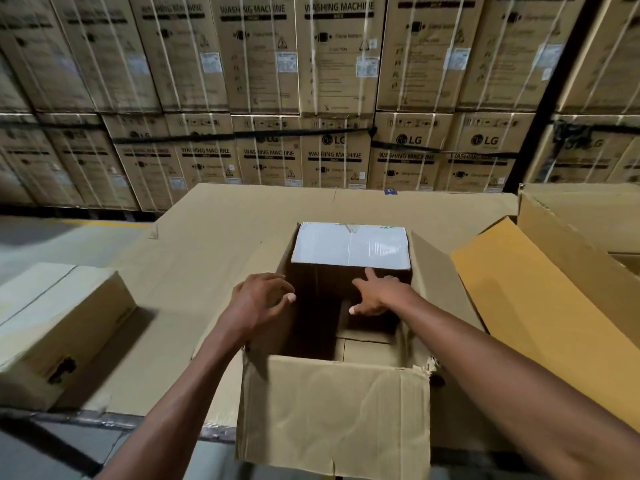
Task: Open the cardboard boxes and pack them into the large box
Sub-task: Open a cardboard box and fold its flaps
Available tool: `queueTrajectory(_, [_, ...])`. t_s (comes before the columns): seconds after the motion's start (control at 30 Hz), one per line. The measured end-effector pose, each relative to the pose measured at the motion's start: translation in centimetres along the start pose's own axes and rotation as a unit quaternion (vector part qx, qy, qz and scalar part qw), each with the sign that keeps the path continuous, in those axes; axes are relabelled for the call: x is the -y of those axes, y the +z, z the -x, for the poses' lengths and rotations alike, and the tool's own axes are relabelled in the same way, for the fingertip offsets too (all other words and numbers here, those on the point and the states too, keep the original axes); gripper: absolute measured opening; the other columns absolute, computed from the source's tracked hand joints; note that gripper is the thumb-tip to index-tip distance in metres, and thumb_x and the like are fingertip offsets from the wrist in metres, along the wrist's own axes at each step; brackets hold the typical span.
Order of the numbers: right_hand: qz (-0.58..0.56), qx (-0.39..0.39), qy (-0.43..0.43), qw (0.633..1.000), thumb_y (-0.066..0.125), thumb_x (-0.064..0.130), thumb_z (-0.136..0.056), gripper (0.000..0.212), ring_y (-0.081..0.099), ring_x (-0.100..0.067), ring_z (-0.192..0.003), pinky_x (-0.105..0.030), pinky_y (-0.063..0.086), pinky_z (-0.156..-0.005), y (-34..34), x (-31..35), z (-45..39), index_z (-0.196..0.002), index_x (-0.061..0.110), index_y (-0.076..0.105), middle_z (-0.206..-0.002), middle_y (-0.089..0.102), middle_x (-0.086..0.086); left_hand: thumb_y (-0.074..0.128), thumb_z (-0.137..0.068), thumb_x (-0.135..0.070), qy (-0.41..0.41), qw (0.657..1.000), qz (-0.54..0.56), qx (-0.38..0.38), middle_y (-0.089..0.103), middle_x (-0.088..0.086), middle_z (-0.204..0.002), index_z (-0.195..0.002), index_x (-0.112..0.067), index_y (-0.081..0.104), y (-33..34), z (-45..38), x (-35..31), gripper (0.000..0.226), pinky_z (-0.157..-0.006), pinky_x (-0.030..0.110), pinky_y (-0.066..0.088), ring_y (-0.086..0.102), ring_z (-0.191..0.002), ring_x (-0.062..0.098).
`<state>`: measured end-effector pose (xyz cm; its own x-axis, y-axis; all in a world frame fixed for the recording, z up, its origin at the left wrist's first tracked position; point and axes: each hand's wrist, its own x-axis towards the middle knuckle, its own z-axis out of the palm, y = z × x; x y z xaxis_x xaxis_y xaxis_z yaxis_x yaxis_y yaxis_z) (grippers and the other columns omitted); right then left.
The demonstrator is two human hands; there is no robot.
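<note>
A large open cardboard box (332,403) stands in front of me, its near flap hanging down towards me. Inside, at its far end, sits a smaller box with a white taped top (349,245). My right hand (375,294) reaches into the large box with fingers spread, against the near side of that smaller box. My left hand (259,299) hovers at the large box's left wall, fingers loosely curled and holding nothing. The near part of the box's floor is bare and dark.
A closed brown carton (59,323) lies at the left on the flat cardboard work surface (214,244). At the right stands another open box with a yellow-brown flap (540,306). Stacked washing-machine cartons (311,81) form a wall behind.
</note>
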<state>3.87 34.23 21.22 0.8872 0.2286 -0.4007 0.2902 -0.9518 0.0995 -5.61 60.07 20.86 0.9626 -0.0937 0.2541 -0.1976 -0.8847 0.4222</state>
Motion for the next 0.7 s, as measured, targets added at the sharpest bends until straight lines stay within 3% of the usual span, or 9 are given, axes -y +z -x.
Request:
queueTrajectory(0.1, [-0.036,-0.112,-0.002,0.993,0.057,0.055,-0.095,0.082,0.030,-0.053,-0.142,-0.054,0.030,-0.113,-1.2,-0.5,-0.3,-0.161,0.028,0.015,-0.169,0.005,-0.011,0.047,-0.087,-0.065,-0.009,0.999,0.038,-0.030,0.067,-0.022,-0.121,-0.104,-0.041,0.072,0.4,-0.4,1.5,0.039,-0.098,0.050,0.047,0.056,-0.124,0.003])
queueTrajectory(0.23, [-0.077,-0.224,0.011,0.972,0.064,0.044,-0.094,0.092,0.011,-0.051,-0.151,-0.060,0.021,-0.119,-3.9,-0.9,-2.1,-0.162,0.033,0.003,-0.170,-0.005,-0.010,0.051,-0.086,-0.067,-0.021,0.996,0.087,-0.024,0.063,-0.021,-0.127,-0.107,-0.046,0.069,0.9,-0.7,2.3,0.034,-0.101,0.049,0.048,0.057,-0.122,0.005])
queueTrajectory(0.4, [-0.079,-0.246,0.021,0.966,0.067,0.040,-0.092,0.099,-0.004,-0.047,-0.154,-0.061,0.015,-0.121,-6.9,-1.9,-7.1,-0.162,0.035,-0.002,-0.170,-0.014,-0.008,0.059,-0.092,-0.056,-0.019,0.992,0.128,0.003,0.057,-0.012,-0.135,-0.116,-0.041,0.068,0.8,-1.4,2.8,0.030,-0.103,0.041,0.049,0.054,-0.126,0.010])
queueTrajectory(0.53, [-0.092,-0.215,0.037,0.972,0.069,0.039,-0.090,0.089,0.016,-0.046,-0.149,-0.057,0.024,-0.117,-7.1,-2.1,-10.5,-0.160,0.031,0.014,-0.168,0.008,-0.011,0.063,-0.095,-0.044,-0.016,0.987,0.156,0.028,0.048,-0.007,-0.143,-0.122,-0.038,0.066,0.7,-1.6,3.3,0.027,-0.106,0.035,0.046,0.047,-0.132,0.013])
queueTrajectory(0.63, [-0.089,-0.222,0.042,0.970,0.066,0.037,-0.091,0.073,0.042,-0.039,-0.136,-0.051,0.034,-0.110,-6.5,-2.1,-11.7,-0.155,0.026,0.031,-0.154,0.042,-0.012,0.062,-0.097,-0.040,-0.021,0.985,0.168,0.030,0.048,-0.006,-0.145,-0.120,-0.035,0.068,0.8,-1.8,3.5,0.024,-0.101,0.029,0.045,0.048,-0.131,0.012])
queueTrajectory(0.7, [-0.066,-0.233,0.054,0.969,0.067,0.037,-0.089,0.068,0.049,-0.036,-0.129,-0.050,0.034,-0.108,-5.7,-2.2,-12.3,-0.150,0.025,0.039,-0.144,0.053,-0.011,0.062,-0.098,-0.039,-0.021,0.984,0.177,0.029,0.047,-0.006,-0.145,-0.121,-0.035,0.068,1.0,-2.0,3.6,0.024,-0.100,0.027,0.044,0.048,-0.131,0.011])
